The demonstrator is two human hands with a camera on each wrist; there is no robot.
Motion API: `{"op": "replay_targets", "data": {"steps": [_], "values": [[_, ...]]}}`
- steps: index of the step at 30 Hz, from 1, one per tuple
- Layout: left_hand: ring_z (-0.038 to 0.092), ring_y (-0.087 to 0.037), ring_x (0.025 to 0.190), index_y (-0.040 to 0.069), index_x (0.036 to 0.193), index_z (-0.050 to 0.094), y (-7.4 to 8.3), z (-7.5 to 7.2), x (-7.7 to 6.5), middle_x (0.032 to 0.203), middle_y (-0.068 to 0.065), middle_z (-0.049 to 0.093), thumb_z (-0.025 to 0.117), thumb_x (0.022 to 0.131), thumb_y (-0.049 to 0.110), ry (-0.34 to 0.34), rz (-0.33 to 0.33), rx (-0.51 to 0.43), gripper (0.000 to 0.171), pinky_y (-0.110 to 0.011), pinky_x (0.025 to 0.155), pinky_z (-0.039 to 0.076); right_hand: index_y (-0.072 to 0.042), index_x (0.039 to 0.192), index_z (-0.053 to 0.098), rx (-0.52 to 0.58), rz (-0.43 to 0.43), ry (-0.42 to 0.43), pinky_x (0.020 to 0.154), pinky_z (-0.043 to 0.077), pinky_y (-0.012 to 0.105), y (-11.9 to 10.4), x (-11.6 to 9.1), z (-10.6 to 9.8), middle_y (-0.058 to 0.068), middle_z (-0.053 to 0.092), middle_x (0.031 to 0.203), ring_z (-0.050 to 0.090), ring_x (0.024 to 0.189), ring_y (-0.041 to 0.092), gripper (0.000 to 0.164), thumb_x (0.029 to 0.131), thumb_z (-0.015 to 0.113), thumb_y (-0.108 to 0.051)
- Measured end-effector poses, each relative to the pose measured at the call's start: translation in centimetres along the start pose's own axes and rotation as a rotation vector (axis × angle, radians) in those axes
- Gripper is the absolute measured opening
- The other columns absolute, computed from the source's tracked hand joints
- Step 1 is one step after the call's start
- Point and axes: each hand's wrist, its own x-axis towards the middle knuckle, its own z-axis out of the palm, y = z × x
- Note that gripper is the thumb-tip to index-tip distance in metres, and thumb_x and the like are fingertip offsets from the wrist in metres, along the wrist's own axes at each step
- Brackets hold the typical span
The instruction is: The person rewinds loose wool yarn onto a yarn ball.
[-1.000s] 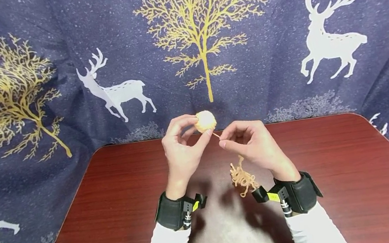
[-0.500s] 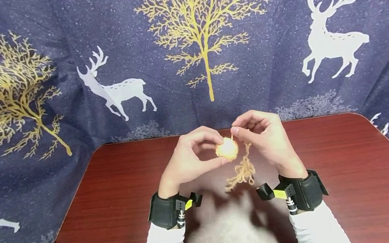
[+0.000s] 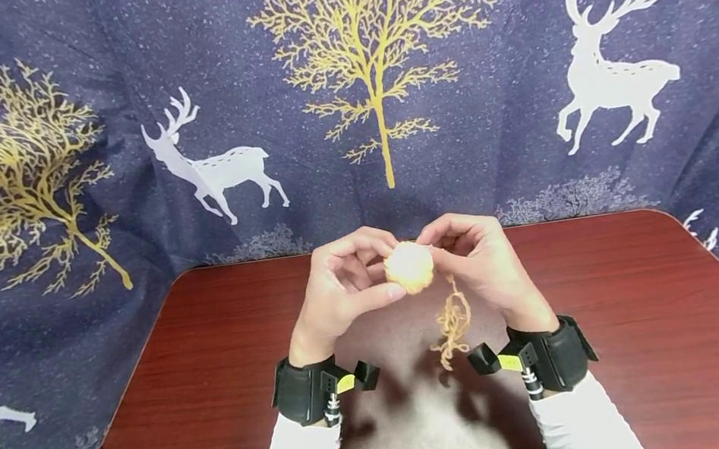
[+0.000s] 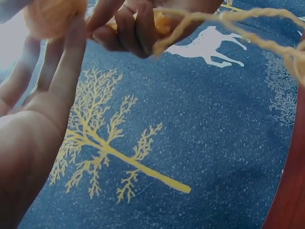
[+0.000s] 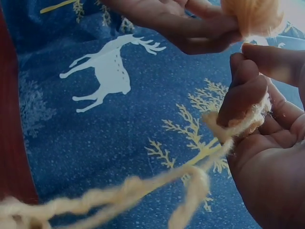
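Observation:
A small ball of pale orange yarn, glaring bright in the head view, is held up over the far part of the table. My left hand grips it between the thumb below and the fingers above. Close at its right side, my right hand pinches the yarn with thumb and forefinger. The other right fingers curl round a bunch of yarn, partly hidden in the palm. From that hand a loose tangle of yarn hangs down; in the right wrist view its strands trail off to the lower left.
Beneath the hands lies a reddish-brown wooden table with a glossy lit patch. A dark blue cloth printed with deer and golden trees hangs behind its far edge. Each wrist wears a black strap with a small camera.
The ball first came right and down, then slightly back left and up. The right hand rose, then moved back left and lower against the ball. The hanging tangle swung along beneath it.

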Motion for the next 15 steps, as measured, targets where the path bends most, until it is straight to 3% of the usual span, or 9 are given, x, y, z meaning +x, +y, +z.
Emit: {"op": "replay_targets", "data": {"steps": [8, 15], "values": [[0.064, -0.028, 0.111, 0.007, 0.098, 0.068, 0.1, 0.3, 0.4, 0.122, -0.019, 0.063, 0.072, 0.072, -0.022, 0.274, 0.09, 0.028, 0.039, -0.033, 0.091, 0.059, 0.001, 0.093, 0.071, -0.159, 0.058, -0.033, 0.054, 0.047, 0.021, 0.1, 0.1, 0.8, 0.001, 0.07, 0.082, 0.058, 0.066, 0.01, 0.008, 0.087, 0.073, 0.005], [0.067, -0.023, 0.105, 0.004, 0.102, 0.061, -0.1, 0.0, 0.5, 0.116, -0.013, 0.067, 0.071, 0.075, -0.022, 0.384, 0.101, 0.169, 0.039, -0.031, 0.089, 0.059, 0.0, 0.093, 0.071, -0.232, 0.087, -0.074, 0.049, 0.048, 0.023, 0.2, 0.1, 1.6, 0.004, 0.069, 0.081, 0.057, 0.06, 0.012, 0.006, 0.088, 0.074, 0.0]]}}
